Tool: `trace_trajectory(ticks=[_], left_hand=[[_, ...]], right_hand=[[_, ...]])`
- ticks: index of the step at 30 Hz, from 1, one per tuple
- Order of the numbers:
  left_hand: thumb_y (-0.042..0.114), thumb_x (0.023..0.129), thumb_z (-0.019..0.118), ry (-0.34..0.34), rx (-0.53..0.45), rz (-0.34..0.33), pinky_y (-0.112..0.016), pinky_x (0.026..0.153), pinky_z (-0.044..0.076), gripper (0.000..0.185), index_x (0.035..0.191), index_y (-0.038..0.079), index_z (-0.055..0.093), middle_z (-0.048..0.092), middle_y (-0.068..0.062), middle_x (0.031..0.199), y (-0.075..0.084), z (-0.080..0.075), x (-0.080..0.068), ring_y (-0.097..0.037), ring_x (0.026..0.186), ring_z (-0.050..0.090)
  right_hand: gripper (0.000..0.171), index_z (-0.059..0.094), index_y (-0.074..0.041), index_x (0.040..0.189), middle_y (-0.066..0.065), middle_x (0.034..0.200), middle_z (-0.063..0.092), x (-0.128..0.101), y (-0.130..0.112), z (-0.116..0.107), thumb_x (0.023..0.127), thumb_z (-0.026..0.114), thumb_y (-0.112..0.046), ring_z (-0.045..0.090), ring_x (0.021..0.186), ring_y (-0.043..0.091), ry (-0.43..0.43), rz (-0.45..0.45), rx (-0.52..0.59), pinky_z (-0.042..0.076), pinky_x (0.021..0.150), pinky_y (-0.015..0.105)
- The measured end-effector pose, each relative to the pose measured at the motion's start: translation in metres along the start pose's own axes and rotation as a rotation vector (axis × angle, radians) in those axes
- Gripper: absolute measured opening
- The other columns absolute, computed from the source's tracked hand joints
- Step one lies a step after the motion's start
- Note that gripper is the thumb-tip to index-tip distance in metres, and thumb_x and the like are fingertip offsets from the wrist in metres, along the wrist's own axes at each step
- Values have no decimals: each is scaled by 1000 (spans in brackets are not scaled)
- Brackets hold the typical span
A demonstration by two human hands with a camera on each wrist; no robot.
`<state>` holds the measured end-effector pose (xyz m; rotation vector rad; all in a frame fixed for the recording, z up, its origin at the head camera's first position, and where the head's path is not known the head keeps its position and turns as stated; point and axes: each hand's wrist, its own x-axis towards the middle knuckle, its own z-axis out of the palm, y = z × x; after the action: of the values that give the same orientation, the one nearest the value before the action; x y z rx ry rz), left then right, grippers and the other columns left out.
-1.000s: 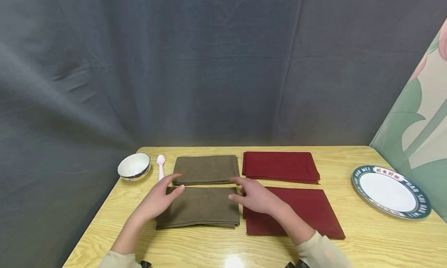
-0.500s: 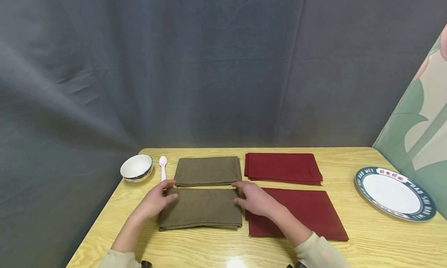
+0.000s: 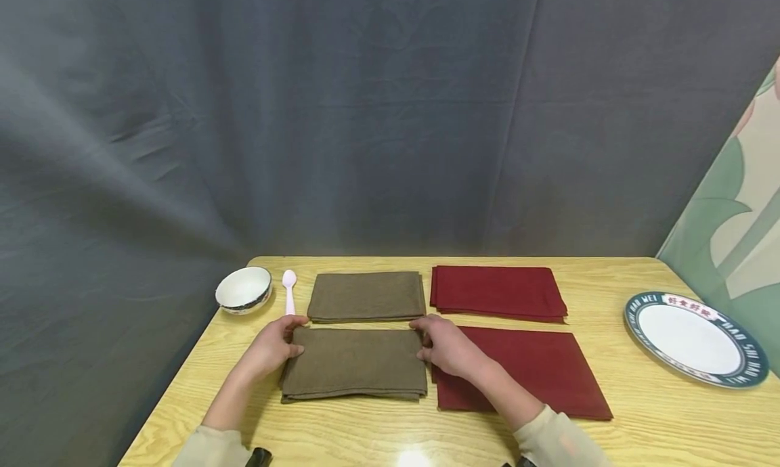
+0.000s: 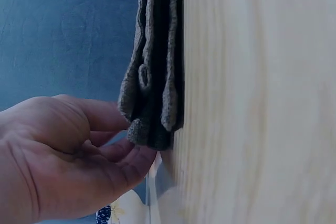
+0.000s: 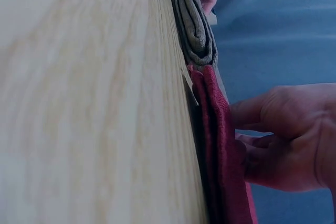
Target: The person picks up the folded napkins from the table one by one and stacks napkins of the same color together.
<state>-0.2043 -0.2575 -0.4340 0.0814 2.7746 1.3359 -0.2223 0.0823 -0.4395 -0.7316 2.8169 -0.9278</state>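
A folded olive-brown cloth [image 3: 356, 362] lies nearest me on the wooden table [image 3: 640, 419]. My left hand [image 3: 291, 337] pinches its far left corner, thumb on top and fingers curled at the edge. In the left wrist view the cloth's layered corner [image 4: 152, 77] sits between thumb and fingers of the left hand [image 4: 126, 137]. My right hand [image 3: 424, 340] grips the far right corner, resting partly on the near red cloth [image 3: 530, 372]. The right wrist view shows the right hand [image 5: 247, 129] curled over the red cloth [image 5: 220, 145], with the brown cloth [image 5: 197, 30] beyond.
A second brown cloth [image 3: 365, 296] and a second red cloth [image 3: 496, 290] lie folded behind. A white bowl [image 3: 244, 290] and pink spoon [image 3: 289, 291] sit at the far left. A dark-rimmed plate [image 3: 695, 337] sits at the right edge. Grey curtain hangs behind.
Both hands have drawn in from hovering open over the near brown cloth to its two far corners, and their fingers have curled onto its edges.
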Motion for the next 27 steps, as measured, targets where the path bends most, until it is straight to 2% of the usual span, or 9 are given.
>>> trace_trajectory(ticks=[3, 7, 10, 15, 22, 27], left_hand=[[-15, 84, 69, 2, 17, -53, -58, 104, 42, 43, 126, -11, 61, 60, -29, 130, -1, 1, 0, -47, 125, 52], [-12, 86, 69, 3, 35, -102, -48, 94, 47, 33, 119, -8, 68, 64, -21, 116, -2, 1, 2, -35, 107, 57], [-11, 87, 70, 12, 33, -116, -38, 82, 47, 28, 115, -7, 70, 64, -13, 104, -2, 1, 2, -25, 94, 53], [-9, 88, 70, 27, 11, -129, -34, 76, 48, 22, 110, -6, 71, 66, -12, 101, -1, 0, 1, -24, 92, 56], [-8, 90, 67, 22, -77, -79, -33, 72, 49, 17, 107, -6, 68, 67, -9, 93, 0, 0, 2, -20, 83, 58], [-6, 92, 67, 20, -105, -61, -33, 65, 50, 20, 112, -6, 67, 65, -7, 86, 0, 0, 3, -18, 75, 58]], right_hand=[[44, 66, 3, 125, 8, 105, 62, 0, 1, 1, 84, 81, 0, 57, 83, 16, -11, -13, -6, 51, 71, 35], [37, 69, 1, 116, 6, 100, 61, 0, 0, 0, 82, 83, -1, 58, 83, 16, -14, -12, 1, 52, 72, 36], [32, 69, -2, 111, 3, 93, 60, -1, 0, 0, 82, 82, 0, 56, 81, 15, -6, -14, 13, 51, 71, 37], [24, 67, -8, 103, -1, 87, 63, -2, 3, 0, 85, 78, 3, 57, 80, 14, 18, -34, 65, 50, 70, 35], [16, 68, -9, 102, 1, 81, 65, -1, 8, -5, 90, 73, 1, 57, 69, 14, 47, 94, 322, 49, 60, 32], [22, 68, -1, 114, 7, 87, 67, -1, 8, -9, 93, 69, 3, 65, 75, 18, 59, 168, 569, 59, 66, 37]])
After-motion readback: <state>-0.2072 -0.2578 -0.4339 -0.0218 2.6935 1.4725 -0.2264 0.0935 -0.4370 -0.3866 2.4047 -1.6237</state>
